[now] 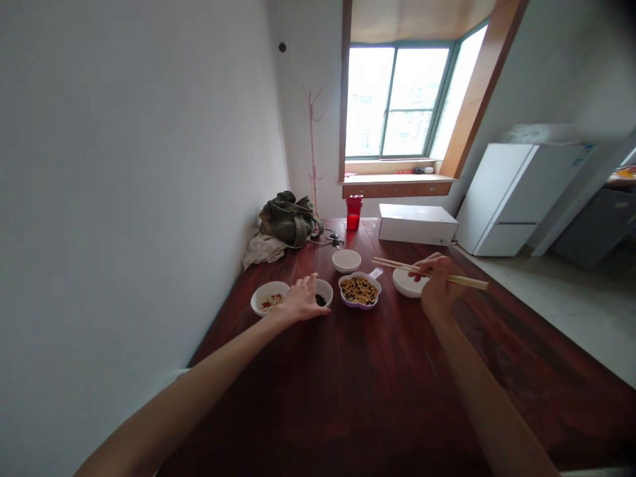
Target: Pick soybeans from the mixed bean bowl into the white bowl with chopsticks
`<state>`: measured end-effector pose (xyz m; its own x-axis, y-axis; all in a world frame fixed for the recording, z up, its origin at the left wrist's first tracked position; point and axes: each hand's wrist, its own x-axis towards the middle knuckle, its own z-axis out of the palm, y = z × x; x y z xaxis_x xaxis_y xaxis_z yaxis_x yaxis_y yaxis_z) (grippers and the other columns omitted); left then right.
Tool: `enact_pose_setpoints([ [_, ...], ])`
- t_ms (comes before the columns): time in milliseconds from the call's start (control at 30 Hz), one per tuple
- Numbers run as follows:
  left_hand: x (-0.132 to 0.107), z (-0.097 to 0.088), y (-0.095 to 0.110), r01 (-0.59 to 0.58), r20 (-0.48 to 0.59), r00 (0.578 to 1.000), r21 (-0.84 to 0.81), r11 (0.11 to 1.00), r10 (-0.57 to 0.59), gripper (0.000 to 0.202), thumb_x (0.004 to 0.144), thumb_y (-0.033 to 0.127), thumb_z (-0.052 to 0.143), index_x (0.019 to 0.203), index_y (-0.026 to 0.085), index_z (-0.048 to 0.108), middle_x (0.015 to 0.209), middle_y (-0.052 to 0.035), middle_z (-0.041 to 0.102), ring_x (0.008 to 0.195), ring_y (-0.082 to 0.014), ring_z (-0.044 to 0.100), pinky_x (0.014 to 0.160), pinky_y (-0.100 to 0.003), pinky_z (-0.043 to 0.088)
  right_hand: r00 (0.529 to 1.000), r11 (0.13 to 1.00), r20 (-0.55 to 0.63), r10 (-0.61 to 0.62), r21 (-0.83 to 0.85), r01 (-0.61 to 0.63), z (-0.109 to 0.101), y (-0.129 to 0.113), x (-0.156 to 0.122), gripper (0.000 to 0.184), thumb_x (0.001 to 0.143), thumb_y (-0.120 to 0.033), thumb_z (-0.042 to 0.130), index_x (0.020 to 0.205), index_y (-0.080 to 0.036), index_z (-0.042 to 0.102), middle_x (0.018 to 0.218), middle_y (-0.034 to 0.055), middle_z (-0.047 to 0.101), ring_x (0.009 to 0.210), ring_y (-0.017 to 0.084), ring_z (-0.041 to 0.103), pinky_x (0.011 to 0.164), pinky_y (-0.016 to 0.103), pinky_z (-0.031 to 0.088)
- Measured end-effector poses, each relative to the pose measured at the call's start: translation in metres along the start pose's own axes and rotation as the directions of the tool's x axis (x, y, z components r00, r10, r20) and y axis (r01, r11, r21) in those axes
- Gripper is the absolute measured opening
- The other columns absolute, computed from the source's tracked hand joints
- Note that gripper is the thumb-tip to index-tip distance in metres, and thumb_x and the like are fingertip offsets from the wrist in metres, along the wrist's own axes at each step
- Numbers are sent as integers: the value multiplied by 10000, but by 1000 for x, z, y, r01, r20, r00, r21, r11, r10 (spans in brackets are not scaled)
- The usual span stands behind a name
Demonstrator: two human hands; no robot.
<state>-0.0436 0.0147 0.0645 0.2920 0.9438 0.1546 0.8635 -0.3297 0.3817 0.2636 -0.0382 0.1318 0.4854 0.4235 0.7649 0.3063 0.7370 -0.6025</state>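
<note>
Head view, with 12 o'clock pointing down the table toward the window and the person at 6:

1. Right hand [436, 286], at about 1 o'clock, is closed on a pair of wooden chopsticks [460, 277], gripping them firmly between fingers and thumb. They lie nearly level, with their tips out past the hand on both sides.
2. A white bowl [407, 285] sits just under the chopsticks, partly hidden by the right hand. Its contents can't be made out.
3. Left hand [304, 300], at about 11 o'clock, is open with its fingers spread. It lies over a small white bowl of dark food [323, 291], though whether it touches the rim is hard to tell.
4. Just beside that hand, at 10 o'clock, stands a wider white bowl of pale food with red bits [268, 297].
5. Between the hands, a purple-rimmed lobed dish [359, 290] holds golden beans mixed with dark pieces. A small white bowl [346, 260] sits just beyond it at 12 o'clock.
6. Farther along the dark red wooden table [348, 377] are a red cup [354, 212] at 12 o'clock and a white box [417, 224] at 1 o'clock. An olive bag [289, 220] sits on a crumpled cloth [263, 251] at 11 o'clock.
</note>
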Motion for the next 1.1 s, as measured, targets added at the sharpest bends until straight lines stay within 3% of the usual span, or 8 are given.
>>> enact_pose_setpoints([
  [200,-67,5,23,-142,-36,990,-139,980,138,1030,567,631,860,1431,208,492,1397,-198,583,1287,-430,538,1089,-528,400,931,935,82,356,-40,-353,-24,37,-57,462,929,-595,532,736,-183,616,690,-13,638,533,129,593,534,252,488],
  [400,-92,29,51,-217,-140,975,-422,880,174,713,833,615,683,1396,208,521,1435,-156,576,1345,-329,530,1159,-472,374,909,901,-1,417,-135,-413,-27,28,-85,456,918,-584,501,684,-204,592,594,-12,613,621,170,607,607,291,514],
  [533,-76,49,51,-47,-123,989,-791,610,-83,564,929,610,541,1288,176,565,1332,-154,653,1246,-279,617,1081,-422,460,903,890,-54,427,-154,-430,-23,22,-82,437,912,-558,521,648,-216,580,581,-6,608,643,185,615,604,299,511],
  [633,-53,58,41,174,129,972,-957,231,-197,581,927,665,462,1169,160,616,1255,-173,702,1162,-286,677,1012,-435,522,910,900,-35,413,-140,-413,-15,30,-73,461,904,-591,525,643,-216,579,555,-5,598,606,190,609,569,304,506],
  [700,-36,63,31,256,234,956,-960,113,-176,543,891,650,527,1083,152,632,1187,-183,721,1075,-290,714,947,-442,564,910,904,6,414,-117,-410,-8,40,-69,486,905,-619,513,646,-213,584,541,-5,595,562,186,598,539,302,497],
  [800,-9,71,18,179,133,963,-966,188,-233,460,871,581,594,1065,165,619,1157,-164,711,1029,-280,723,852,-437,606,899,898,17,437,-66,-436,1,60,-69,503,912,-633,515,660,-207,602,562,4,628,514,171,588,525,295,489],
  [967,33,95,10,67,-32,930,-964,257,-366,344,886,357,601,1186,196,553,1386,-137,588,1316,-226,574,1058,-375,525,878,879,38,477,-25,-476,4,87,-77,468,934,-580,553,690,-192,647,612,18,682,508,176,614,532,308,499],
  [1100,43,110,10,-5,-114,940,-946,323,-320,364,904,307,556,1257,222,541,1457,-117,565,1380,-221,533,1139,-398,470,860,860,61,506,41,-509,-1,99,-80,403,936,-537,590,748,-191,671,652,17,705,545,181,653,552,308,529],
])
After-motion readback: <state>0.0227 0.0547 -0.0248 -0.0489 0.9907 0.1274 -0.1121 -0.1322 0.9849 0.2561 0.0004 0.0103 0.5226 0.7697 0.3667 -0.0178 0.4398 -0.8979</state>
